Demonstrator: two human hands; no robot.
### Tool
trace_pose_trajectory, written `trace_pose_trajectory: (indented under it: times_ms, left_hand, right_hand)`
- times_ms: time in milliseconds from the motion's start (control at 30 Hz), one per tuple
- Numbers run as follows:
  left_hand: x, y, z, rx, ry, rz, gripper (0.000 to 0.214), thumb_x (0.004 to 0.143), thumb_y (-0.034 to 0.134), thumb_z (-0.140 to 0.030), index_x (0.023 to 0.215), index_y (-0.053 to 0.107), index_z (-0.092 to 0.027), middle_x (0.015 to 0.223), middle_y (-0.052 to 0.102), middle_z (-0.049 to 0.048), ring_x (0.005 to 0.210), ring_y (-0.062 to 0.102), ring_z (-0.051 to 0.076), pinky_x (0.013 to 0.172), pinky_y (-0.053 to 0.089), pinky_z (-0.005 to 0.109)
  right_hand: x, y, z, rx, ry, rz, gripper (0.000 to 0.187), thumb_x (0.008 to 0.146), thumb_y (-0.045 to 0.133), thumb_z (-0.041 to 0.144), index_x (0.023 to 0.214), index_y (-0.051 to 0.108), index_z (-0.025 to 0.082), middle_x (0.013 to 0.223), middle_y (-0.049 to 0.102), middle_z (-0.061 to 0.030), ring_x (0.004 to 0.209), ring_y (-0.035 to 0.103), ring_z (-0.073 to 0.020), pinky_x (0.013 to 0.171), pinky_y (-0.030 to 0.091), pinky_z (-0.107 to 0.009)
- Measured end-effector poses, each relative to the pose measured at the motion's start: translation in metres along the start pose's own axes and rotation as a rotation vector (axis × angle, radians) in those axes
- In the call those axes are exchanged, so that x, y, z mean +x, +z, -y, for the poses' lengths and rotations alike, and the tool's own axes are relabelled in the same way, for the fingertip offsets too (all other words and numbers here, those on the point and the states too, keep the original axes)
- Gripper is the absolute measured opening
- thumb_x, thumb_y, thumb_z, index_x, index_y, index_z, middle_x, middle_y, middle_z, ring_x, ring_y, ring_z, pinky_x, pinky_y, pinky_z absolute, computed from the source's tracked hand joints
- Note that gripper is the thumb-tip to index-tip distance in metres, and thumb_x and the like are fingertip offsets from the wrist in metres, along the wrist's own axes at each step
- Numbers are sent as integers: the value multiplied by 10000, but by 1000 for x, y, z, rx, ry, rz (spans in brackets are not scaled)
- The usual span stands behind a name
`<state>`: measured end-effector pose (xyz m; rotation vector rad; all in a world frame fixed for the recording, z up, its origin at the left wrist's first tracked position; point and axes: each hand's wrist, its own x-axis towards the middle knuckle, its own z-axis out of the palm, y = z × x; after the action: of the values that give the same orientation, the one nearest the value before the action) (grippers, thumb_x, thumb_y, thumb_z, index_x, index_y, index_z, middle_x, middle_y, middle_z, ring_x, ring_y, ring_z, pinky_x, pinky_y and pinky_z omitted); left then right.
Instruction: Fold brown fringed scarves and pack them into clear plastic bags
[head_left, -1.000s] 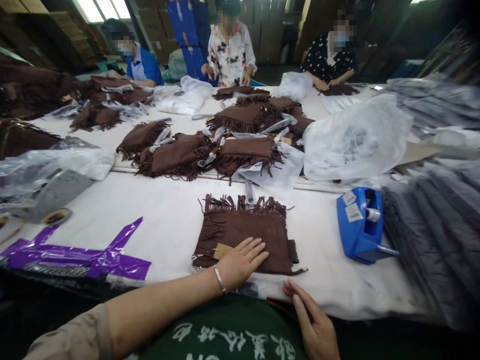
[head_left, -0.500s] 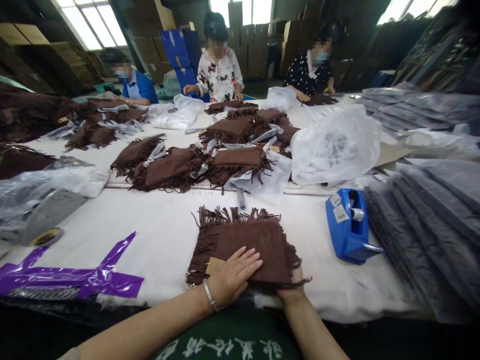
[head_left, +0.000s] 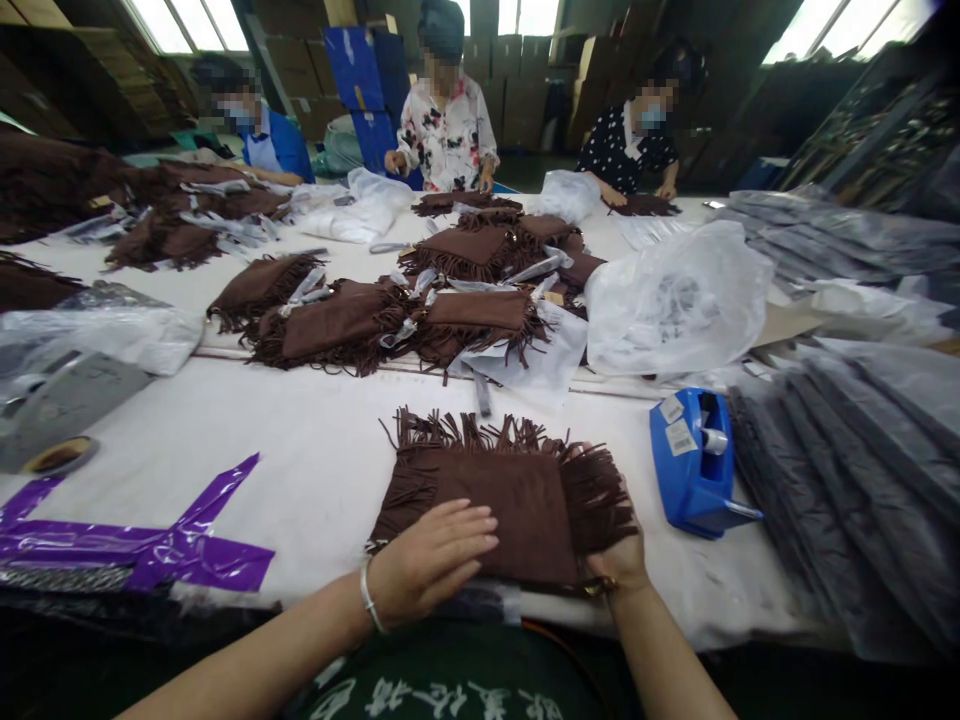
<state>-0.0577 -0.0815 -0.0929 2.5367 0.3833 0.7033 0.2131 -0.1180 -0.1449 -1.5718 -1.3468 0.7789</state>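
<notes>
A brown fringed bag [head_left: 502,510] lies flat on the table in front of me, its fringe spread along the top and both sides. My left hand [head_left: 439,555] rests flat on its lower left part, fingers stretched out together. At the bag's right end, my right hand [head_left: 622,555] is under the side fringe and holds that edge from below; most of its fingers are hidden by the fringe. A small metal clasp [head_left: 600,585] shows at the lower right corner, by the right hand.
A blue tape dispenser [head_left: 694,460] stands to the right, beside stacked dark items in plastic [head_left: 832,480]. Further back lie several brown fringed bags [head_left: 337,325] and a clear plastic bag [head_left: 675,300]. Purple tape [head_left: 187,550] marks the left edge. Co-workers [head_left: 446,120] stand across the table.
My right hand has moved outward and up along the bag's right end, where the fringe is now spread out. My left hand has slid left and now covers the tan tag.
</notes>
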Motion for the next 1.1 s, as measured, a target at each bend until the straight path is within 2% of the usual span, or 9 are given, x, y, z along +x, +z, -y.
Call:
trace_pose_trajectory:
  times_ms: [133, 233, 333, 433, 600, 700, 800, 933, 1100]
  left_hand:
    - [-30, -35, 24, -34, -577, -430, 266, 921, 467, -241, 1149, 600, -205, 1173, 623, 46, 1134, 552, 170, 1056, 387, 360]
    - [-60, -39, 55, -214, -1035, -588, 390, 885, 474, -476, 1074, 621, -168, 1024, 672, 74, 1019, 608, 216, 990, 433, 409]
    - [-80, -35, 76, -511, -1191, -596, 610, 778, 530, -625, 1098, 576, -107, 1012, 668, 127, 995, 621, 253, 966, 452, 434]
    - [-85, -41, 82, -815, -1246, -586, 712, 706, 614, -642, 1141, 536, -84, 1096, 642, 167, 1040, 614, 250, 986, 450, 392]
    - [-76, -63, 92, -1239, -1366, -468, 673, 691, 699, -560, 1157, 544, -99, 1182, 608, 170, 1056, 611, 239, 979, 458, 361]
    - [-67, -67, 112, -1410, -1375, -321, 606, 697, 709, -537, 1097, 582, -99, 1142, 630, 155, 1007, 628, 225, 944, 471, 352]
    - [-52, -64, 139, -1578, -1354, -121, 553, 702, 699, -552, 1028, 612, -114, 1024, 678, 108, 929, 643, 198, 888, 486, 341]
    - [-25, -56, 171, -1749, -1271, 184, 550, 752, 631, -586, 1024, 632, -108, 946, 701, 75, 830, 653, 174, 899, 473, 331]
    - [13, -38, 197, -1777, -1254, 366, 524, 786, 564, -609, 926, 656, -112, 910, 706, 83, 852, 656, 205, 910, 470, 357]
  right_hand:
    - [0, 27, 5, -225, -83, 82, 556, 902, 415, 466, 1387, 379, 197, 1456, 346, -95, 1373, 248, -258, 1132, 247, -487]
    - [1, 49, 10, -461, -163, 185, 567, 914, 402, 424, 1419, 322, 180, 1496, 256, -92, 1401, 158, -258, 1153, 173, -513]
    - [-4, 54, 23, -486, -205, 381, 551, 939, 352, 385, 1443, 256, 186, 1519, 187, -58, 1414, 94, -227, 1168, 106, -508]
    - [-16, 31, 32, -156, -110, 594, 463, 953, 325, 393, 1402, 347, 282, 1500, 259, 3, 1392, 202, -191, 1174, 144, -459]
    - [-11, -42, 2, 570, 551, 21, 511, 910, 361, 532, 1264, 514, 197, 1332, 509, -95, 1247, 457, -228, 1114, 330, -388]
    - [16, -70, -21, 741, 843, 155, 475, 878, 505, 435, 1252, 511, 143, 1332, 500, -141, 1232, 471, -250, 1061, 410, -378]
    - [51, -69, -24, 762, 968, 365, 422, 861, 564, 366, 1180, 562, 89, 1266, 543, -190, 1151, 542, -263, 1028, 438, -406]
    - [97, -35, -4, 873, 1077, 638, 449, 897, 474, 460, 1078, 612, 72, 1136, 623, -187, 1039, 611, -238, 964, 466, -382]
    - [134, 11, 17, 1016, 1128, 837, 559, 901, 383, 551, 1089, 620, 81, 1086, 654, -138, 1114, 568, -226, 1047, 373, -383]
